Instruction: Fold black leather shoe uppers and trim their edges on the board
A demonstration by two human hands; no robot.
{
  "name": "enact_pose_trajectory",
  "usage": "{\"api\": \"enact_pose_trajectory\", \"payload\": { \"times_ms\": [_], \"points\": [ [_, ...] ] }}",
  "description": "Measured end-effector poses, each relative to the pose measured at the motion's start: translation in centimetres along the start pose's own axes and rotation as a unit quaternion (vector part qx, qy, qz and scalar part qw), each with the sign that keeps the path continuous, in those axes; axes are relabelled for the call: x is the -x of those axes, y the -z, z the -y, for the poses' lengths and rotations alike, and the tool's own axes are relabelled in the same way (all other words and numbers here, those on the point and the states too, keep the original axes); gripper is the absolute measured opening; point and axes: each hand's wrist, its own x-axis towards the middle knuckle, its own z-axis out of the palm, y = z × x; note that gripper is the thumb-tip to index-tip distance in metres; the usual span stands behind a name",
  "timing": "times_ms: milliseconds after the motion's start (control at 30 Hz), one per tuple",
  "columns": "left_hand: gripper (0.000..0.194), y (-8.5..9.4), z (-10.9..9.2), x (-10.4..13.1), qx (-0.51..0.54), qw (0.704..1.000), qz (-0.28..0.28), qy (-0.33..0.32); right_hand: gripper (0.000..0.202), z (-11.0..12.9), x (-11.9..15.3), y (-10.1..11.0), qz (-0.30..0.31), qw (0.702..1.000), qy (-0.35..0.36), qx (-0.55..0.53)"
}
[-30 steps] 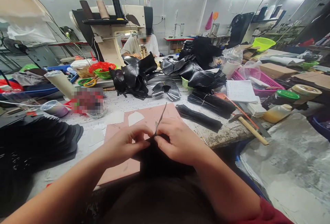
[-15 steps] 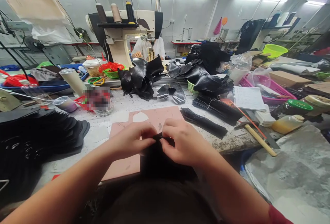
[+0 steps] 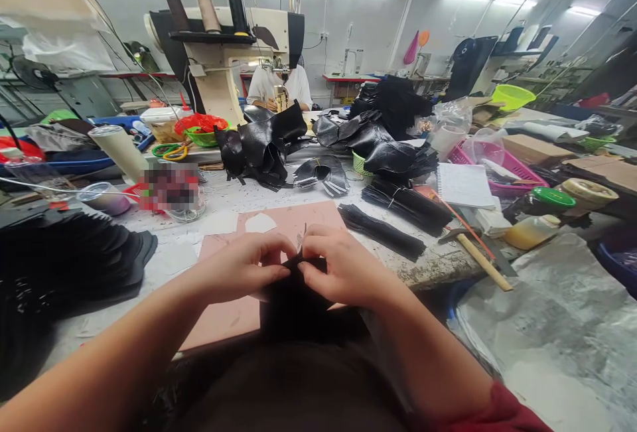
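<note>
A black piece of material (image 3: 303,306) hangs from my fingers over the near edge of the table. My left hand (image 3: 249,265) pinches its upper edge between thumb and fingers. Close beside it on the right, my right hand (image 3: 338,266) grips the same edge, fingers curled. A thin dark strip (image 3: 305,227) sticks up between the two hands. Behind and under the hands lies a pink board (image 3: 223,322), with a small white piece (image 3: 261,223) on it. The lower part of the black piece merges with dark clothing.
Stacked black pieces (image 3: 74,259) lie left. Right are black strip bundles (image 3: 383,231), a hammer (image 3: 482,261), a notebook (image 3: 465,185) and a jar with a green lid (image 3: 552,198). Black leather parts (image 3: 269,143) lie ahead. A person in white (image 3: 279,87) sits behind a sewing machine (image 3: 219,67).
The view has turned slightly, so the table's contents appear further left. Both hands still hold the black piece, and the thin strip now shows upright between them.
</note>
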Motion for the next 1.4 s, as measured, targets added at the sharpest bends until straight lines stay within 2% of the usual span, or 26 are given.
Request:
{"api": "enact_pose_trajectory", "payload": {
  "times_ms": [133,333,533,867,1000,1100,1200,1300,1400],
  "points": [
    [0.015,0.1,-0.2,-0.4,0.006,1.0,0.0,-0.017,0.006,-0.1,0.1,0.1,0.007,1.0,-0.003,0.009],
    [0.015,0.1,-0.2,-0.7,0.018,1.0,-0.003,0.009,0.007,-0.4,0.4,0.5,-0.01,1.0,-0.007,-0.003],
    [0.013,0.1,-0.2,-0.7,0.019,0.999,0.006,-0.035,0.009,-0.7,0.4,1.0,0.042,0.998,0.01,-0.046],
    [0.017,0.6,-0.3,-1.2,-0.016,0.994,0.034,-0.098,0.011,-0.9,0.1,1.0,0.027,0.998,-0.014,-0.047],
    [0.015,0.7,-0.4,-1.5,-0.014,0.995,0.028,-0.098,0.011,-1.0,-0.1,0.9,0.031,0.999,-0.022,-0.021],
    [0.015,0.4,-0.2,-1.6,0.001,0.999,-0.003,-0.046,0.012,-1.1,0.0,0.5,0.001,1.0,-0.023,-0.001],
    [0.012,-0.2,0.4,-1.7,0.017,0.999,-0.051,0.007,0.015,-1.0,0.2,-0.5,-0.062,0.997,-0.011,0.043],
    [0.01,-0.8,1.0,-1.9,0.026,0.997,-0.073,0.003,0.015,-0.9,0.3,-1.4,-0.106,0.991,0.031,0.077],
    [0.012,-1.3,1.2,-1.9,0.027,0.997,-0.076,-0.013,0.015,-0.8,0.3,-1.8,-0.087,0.992,0.051,0.077]
  ]
}}
